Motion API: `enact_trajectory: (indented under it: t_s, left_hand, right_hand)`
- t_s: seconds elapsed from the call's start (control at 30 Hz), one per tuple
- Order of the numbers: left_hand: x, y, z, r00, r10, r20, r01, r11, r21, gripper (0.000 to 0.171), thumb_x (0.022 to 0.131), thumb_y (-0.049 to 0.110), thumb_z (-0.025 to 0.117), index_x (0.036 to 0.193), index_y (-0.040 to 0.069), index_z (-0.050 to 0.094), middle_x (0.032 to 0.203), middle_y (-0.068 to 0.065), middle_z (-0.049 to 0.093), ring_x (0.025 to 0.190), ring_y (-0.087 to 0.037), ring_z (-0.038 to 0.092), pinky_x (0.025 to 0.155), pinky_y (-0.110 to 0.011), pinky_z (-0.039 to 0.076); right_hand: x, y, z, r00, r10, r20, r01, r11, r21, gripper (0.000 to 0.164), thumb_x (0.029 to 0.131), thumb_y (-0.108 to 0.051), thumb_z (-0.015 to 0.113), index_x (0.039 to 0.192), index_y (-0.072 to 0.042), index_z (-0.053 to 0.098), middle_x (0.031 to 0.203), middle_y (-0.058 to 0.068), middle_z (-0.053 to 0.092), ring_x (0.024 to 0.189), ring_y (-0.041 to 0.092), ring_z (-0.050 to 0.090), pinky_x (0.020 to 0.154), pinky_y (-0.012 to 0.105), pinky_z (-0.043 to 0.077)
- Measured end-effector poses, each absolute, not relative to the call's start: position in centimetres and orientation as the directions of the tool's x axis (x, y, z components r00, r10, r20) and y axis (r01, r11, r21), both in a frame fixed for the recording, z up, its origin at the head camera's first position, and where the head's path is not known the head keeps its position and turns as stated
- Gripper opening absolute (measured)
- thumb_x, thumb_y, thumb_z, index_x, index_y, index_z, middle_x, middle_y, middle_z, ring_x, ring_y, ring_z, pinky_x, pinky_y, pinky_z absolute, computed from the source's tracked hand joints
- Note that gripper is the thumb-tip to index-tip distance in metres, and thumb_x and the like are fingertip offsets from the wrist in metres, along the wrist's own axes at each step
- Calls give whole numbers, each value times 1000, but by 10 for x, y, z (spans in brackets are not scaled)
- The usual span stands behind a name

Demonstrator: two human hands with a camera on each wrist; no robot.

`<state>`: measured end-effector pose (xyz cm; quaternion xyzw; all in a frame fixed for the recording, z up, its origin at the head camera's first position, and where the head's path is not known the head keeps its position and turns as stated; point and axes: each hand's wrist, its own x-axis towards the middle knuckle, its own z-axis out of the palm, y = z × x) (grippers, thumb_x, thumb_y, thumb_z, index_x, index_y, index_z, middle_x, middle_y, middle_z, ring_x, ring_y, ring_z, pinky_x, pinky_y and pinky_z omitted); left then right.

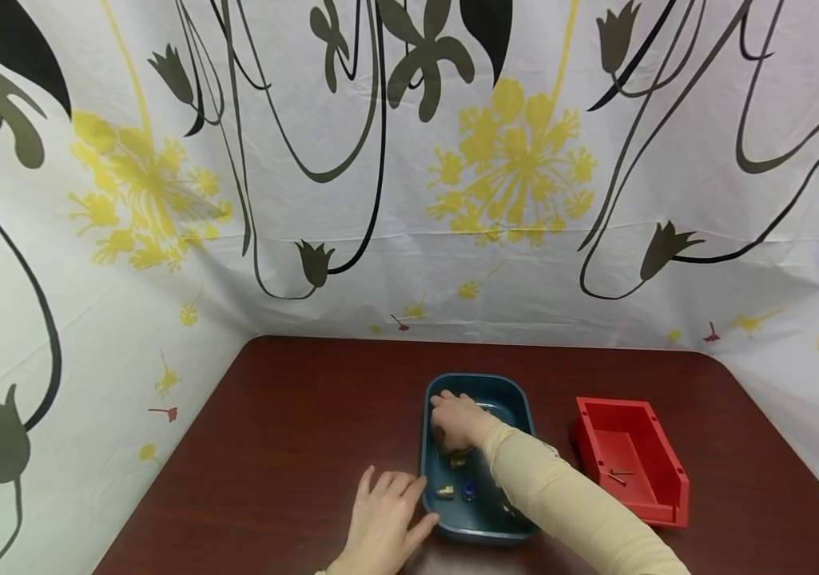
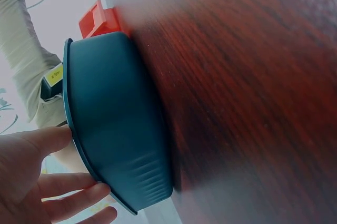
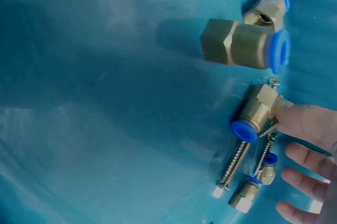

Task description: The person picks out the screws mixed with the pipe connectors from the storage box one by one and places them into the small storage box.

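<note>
Here, brass fittings [image 3: 258,104] lie beside right hand [image 1: 456,422].

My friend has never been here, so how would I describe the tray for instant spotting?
Find the brown table, backed by flowered cloth. On it, just left of the red bin, sits the tray with the right hand inside. Unlike the sharp-cornered red bin, it is dark blue-green with rounded corners.
</note>
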<state>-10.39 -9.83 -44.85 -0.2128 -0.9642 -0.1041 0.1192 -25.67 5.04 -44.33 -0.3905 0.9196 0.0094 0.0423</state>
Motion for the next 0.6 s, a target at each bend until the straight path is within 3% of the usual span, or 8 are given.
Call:
enact_trajectory:
  t_s: [0.23, 0.37, 0.6]
  left_hand:
    - [-103, -98, -449, -880, 379, 285, 430, 891, 143, 40, 78, 46, 61, 103, 16, 65, 95, 3, 58, 91, -18, 52, 84, -56, 32]
    - [-103, -98, -449, -884, 378, 275, 426, 894, 141, 40, 78, 46, 60, 104, 16, 65, 95, 4, 58, 91, -18, 52, 84, -56, 31]
    - [-103, -97, -449, -882, 380, 278, 428, 894, 135, 41, 78, 46, 60, 104, 15, 65, 95, 4, 58, 91, -18, 52, 84, -56, 32]
  right_hand:
    - [-259, 55, -432, -666, -743, -62, -744, 668, -10, 21, 65, -22, 75, 54, -26, 58, 76, -7, 42, 73, 15, 36, 68, 39, 40]
    - [-259, 58, -426, -659, -751, -52, -752, 660, -2, 23, 66, -22, 75, 53, -26, 56, 75, -8, 40, 70, 14, 33, 61, 34, 36]
    - [-260, 64, -414, -658, -752, -42, -752, 659, 6, 26, 68, -24, 75, 53, -27, 54, 76, -8, 40, 72, 14, 33, 62, 36, 35]
